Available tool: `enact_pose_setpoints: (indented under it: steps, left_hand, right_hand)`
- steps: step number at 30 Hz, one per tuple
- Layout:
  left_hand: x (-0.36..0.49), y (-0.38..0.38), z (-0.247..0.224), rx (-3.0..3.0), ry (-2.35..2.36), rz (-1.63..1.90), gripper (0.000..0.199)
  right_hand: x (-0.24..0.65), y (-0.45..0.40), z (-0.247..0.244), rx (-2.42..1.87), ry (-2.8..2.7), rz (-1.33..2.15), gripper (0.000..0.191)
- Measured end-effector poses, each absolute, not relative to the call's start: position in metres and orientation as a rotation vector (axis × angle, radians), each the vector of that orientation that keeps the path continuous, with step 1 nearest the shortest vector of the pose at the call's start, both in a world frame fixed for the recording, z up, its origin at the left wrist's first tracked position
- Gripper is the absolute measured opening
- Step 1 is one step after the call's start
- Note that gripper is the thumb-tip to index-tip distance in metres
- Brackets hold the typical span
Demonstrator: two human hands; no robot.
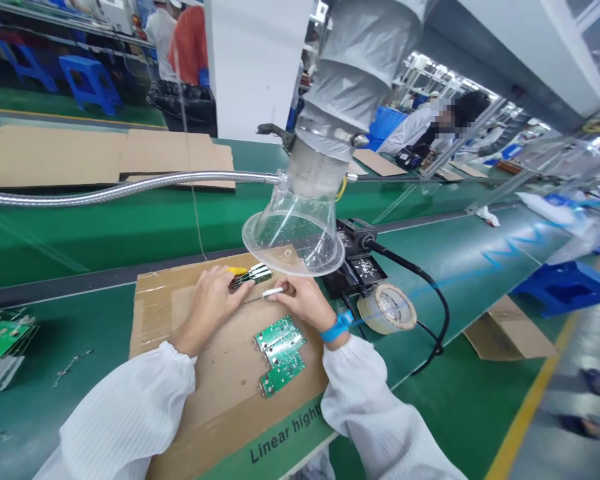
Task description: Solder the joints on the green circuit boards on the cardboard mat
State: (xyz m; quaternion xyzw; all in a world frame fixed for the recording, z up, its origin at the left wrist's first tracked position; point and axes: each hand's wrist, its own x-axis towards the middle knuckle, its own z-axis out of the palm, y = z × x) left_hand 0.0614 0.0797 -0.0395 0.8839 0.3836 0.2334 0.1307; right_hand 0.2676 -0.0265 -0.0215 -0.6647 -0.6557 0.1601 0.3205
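Observation:
My left hand [214,301] is closed at the back of a cardboard sheet [220,387], with its thumb and fingers on a dark green circuit board with white strips [256,273]. A small yellow piece [237,271] shows by its fingertips; what it belongs to is hidden. My right hand [307,303] pinches a short white stick with a thin metal tip [273,292]. That tip points left, toward my left thumb. In front of both hands, several green circuit boards [281,353] lie side by side on the cardboard.
A clear fume hood [295,240] hangs just above my hands. Right of them stand a black soldering stand [357,260] and a tape roll [387,308], with a black cable [430,280] looping past. More boards [5,340] are stacked at left. A person [425,127] works across the line.

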Motion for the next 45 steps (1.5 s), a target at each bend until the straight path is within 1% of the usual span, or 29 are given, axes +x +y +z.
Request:
enact_pose_setpoints:
  steps: [2, 4, 6, 8, 9, 11, 13, 14, 16, 19, 21, 23, 26, 27, 30, 31, 32, 33, 34, 36, 38, 40, 42, 44, 45]
  left_hand:
    - [0.061, 0.082, -0.039, 2.566, 1.072, 0.695, 0.035]
    - [0.061, 0.083, -0.039, 2.574, 1.037, 0.693, 0.039]
    - [0.061, 0.082, -0.038, 2.608, 1.03, 0.665, 0.042]
    - [0.062, 0.079, -0.037, 2.643, 1.054, 0.637, 0.041]
    - [0.062, 0.078, -0.037, 2.649, 1.072, 0.626, 0.039]
    - [0.063, 0.076, -0.037, 2.64, 1.111, 0.614, 0.032]
    - [0.063, 0.075, -0.037, 2.625, 1.131, 0.609, 0.029]
    - [0.063, 0.075, -0.037, 2.622, 1.135, 0.61, 0.03]
    - [0.063, 0.074, -0.038, 2.617, 1.14, 0.619, 0.031]
    - [0.063, 0.074, -0.037, 2.607, 1.133, 0.641, 0.034]
    - [0.062, 0.074, -0.035, 2.604, 1.122, 0.64, 0.035]
    - [0.062, 0.074, -0.034, 2.589, 1.107, 0.641, 0.038]
    - [0.061, 0.074, -0.032, 2.585, 1.056, 0.641, 0.047]
    - [0.061, 0.074, -0.032, 2.608, 1.046, 0.63, 0.05]
    - [0.061, 0.074, -0.034, 2.703, 1.062, 0.586, 0.049]
    - [0.061, 0.074, -0.035, 2.723, 1.072, 0.571, 0.046]
    - [0.062, 0.074, -0.037, 2.731, 1.081, 0.559, 0.042]
    - [0.062, 0.074, -0.038, 2.732, 1.089, 0.551, 0.038]
    - [0.063, 0.073, -0.039, 2.729, 1.098, 0.545, 0.037]
    - [0.065, 0.074, -0.039, 2.714, 1.113, 0.545, 0.039]
    - [0.066, 0.074, -0.036, 2.671, 1.12, 0.582, 0.047]
    - [0.063, 0.071, -0.028, 2.608, 1.135, 0.669, 0.053]
    - [0.057, 0.06, -0.017, 2.559, 1.169, 0.766, 0.046]
    - [0.048, 0.039, -0.006, 2.547, 1.184, 0.772, 0.037]
    - [0.043, 0.025, -0.003, 2.555, 1.153, 0.718, 0.037]
  right_hand:
    - [0.269, -0.006, -0.026, -1.699, -1.782, 0.388, 0.014]
    - [0.271, 0.008, -0.028, -1.685, -1.829, 0.298, 0.016]
    - [0.271, 0.007, -0.026, -1.706, -1.793, 0.218, 0.022]
    - [0.27, -0.009, -0.021, -1.737, -1.696, 0.185, 0.03]
    - [0.27, -0.022, -0.018, -1.75, -1.658, 0.195, 0.033]
    - [0.272, -0.049, -0.011, -1.772, -1.689, 0.307, 0.033]
    - [0.274, -0.072, -0.005, -1.785, -1.834, 0.422, 0.043]
    - [0.275, -0.081, -0.003, -1.798, -1.909, 0.454, 0.045]
    - [0.273, -0.091, 0.0, -1.81, -2.006, 0.497, 0.041]
    - [0.269, -0.088, -0.001, -1.792, -2.007, 0.528, 0.025]
    - [0.266, -0.075, -0.004, -1.764, -1.989, 0.518, 0.023]
    - [0.264, -0.055, -0.008, -1.715, -1.98, 0.465, 0.023]
    - [0.262, -0.022, -0.013, -1.679, -1.951, 0.299, 0.017]
    - [0.262, -0.014, -0.013, -1.695, -1.936, 0.215, 0.016]
    - [0.266, -0.018, -0.01, -1.74, -1.871, 0.074, 0.036]
    - [0.267, -0.029, -0.008, -1.762, -1.84, 0.094, 0.039]
    - [0.269, -0.044, -0.005, -1.791, -1.808, 0.145, 0.036]
    - [0.269, -0.061, -0.003, -1.833, -1.776, 0.228, 0.026]
    - [0.27, -0.079, 0.0, -1.859, -1.78, 0.349, 0.021]
    - [0.27, -0.111, 0.003, -1.892, -1.856, 0.498, 0.029]
    - [0.269, -0.129, 0.003, -1.9, -1.927, 0.518, 0.033]
    - [0.268, -0.132, 0.001, -1.894, -1.934, 0.499, 0.024]
    - [0.268, -0.125, -0.001, -1.883, -1.901, 0.494, 0.016]
    - [0.272, -0.115, -0.002, -1.865, -1.872, 0.512, 0.018]
    - [0.274, -0.111, -0.002, -1.855, -1.846, 0.524, 0.019]
